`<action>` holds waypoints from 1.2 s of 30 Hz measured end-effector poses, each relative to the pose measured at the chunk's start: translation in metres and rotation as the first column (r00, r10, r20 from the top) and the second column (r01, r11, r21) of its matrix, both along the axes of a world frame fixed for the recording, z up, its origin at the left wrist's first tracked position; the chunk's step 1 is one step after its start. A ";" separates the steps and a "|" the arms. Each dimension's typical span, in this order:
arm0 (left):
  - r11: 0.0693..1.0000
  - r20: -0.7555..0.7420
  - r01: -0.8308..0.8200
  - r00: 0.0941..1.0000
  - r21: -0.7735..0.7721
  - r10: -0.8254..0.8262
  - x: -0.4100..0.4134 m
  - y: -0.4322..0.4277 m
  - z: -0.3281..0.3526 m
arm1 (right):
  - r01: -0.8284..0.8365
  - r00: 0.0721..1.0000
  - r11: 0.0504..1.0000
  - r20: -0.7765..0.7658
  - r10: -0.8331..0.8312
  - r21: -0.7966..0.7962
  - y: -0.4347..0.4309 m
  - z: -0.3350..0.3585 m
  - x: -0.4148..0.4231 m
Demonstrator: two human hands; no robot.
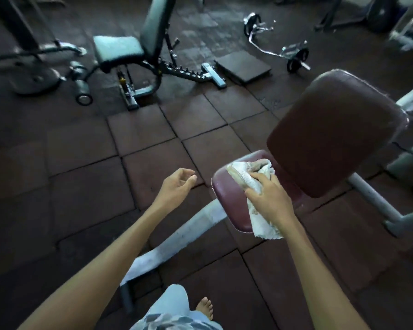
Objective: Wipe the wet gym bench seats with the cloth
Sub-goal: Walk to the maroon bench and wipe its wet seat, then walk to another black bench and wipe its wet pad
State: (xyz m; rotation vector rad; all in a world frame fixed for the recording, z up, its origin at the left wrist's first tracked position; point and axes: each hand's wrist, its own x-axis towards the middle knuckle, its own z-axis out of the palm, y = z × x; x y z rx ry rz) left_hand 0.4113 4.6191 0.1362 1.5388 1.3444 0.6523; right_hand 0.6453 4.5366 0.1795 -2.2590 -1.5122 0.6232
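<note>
Right now my right hand (270, 201) lies on the white cloth (242, 177), fingers (262, 175) spread and pressing it flat onto the dark red seat (224, 203). They press rather than clutch. The cloth covers the front half of the pad, with one bunched end up near the backrest (334, 132) and a loose tail hanging off the near edge under my wrist. My left hand (177, 184) hangs free over the floor (141, 129) to the left of the seat, fingers loosely curled and holding nothing.

To do this stroke well, I think I should keep my palm flat so the whole cloth drags, not just the part under my fingertips. Long, overlapping passes from the backrest gap out to the front lip would carry the water off the edge instead of smearing it round. The rounded rim and the crease under the backrest look like the places where wet would sit, so they deserve a slower pass. The dangling tail ought to be tucked in, or it will trail damp along the side. If the pad rocks, my idle hand could steady the white frame bar (177, 241).

I cannot tell in this dim light how wet the seat is. The pale bench seat (117, 50) well apart across the floor looks like the next one due.
</note>
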 end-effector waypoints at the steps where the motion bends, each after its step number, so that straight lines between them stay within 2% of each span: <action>1: 1.000 -0.016 -0.017 1.000 0.001 0.017 -0.013 -0.007 0.005 | -0.029 1.000 1.000 -0.007 0.029 0.006 0.001 0.004 -0.010; 8: 0.957 -0.053 -0.288 0.957 -0.037 0.286 -0.133 -0.054 0.021 | -0.298 0.950 0.953 -0.078 0.302 0.055 0.025 0.012 -0.099; 14: 0.814 -0.023 -0.578 0.816 -0.060 0.578 -0.250 -0.088 0.020 | -0.505 0.856 0.863 -0.125 0.502 0.009 0.054 0.005 -0.212; 19: 0.717 0.004 -0.693 0.719 -0.075 0.695 -0.350 -0.085 0.021 | -0.592 0.797 0.806 -0.136 0.589 0.017 0.079 0.005 -0.316; 22: 0.711 0.011 -0.698 0.713 -0.082 0.701 -0.411 -0.065 0.021 | -0.604 0.794 0.797 -0.099 0.600 -0.009 0.101 0.003 -0.376; 28: 0.782 0.001 -0.615 0.786 -0.095 0.618 -0.515 -0.008 0.024 | -0.537 0.843 0.842 -0.050 0.535 -0.047 0.147 -0.001 -0.473; 36: 0.818 0.009 -0.565 0.822 -0.103 0.569 -0.580 0.091 0.032 | -0.494 0.869 0.868 -0.052 0.491 -0.054 0.224 0.004 -0.541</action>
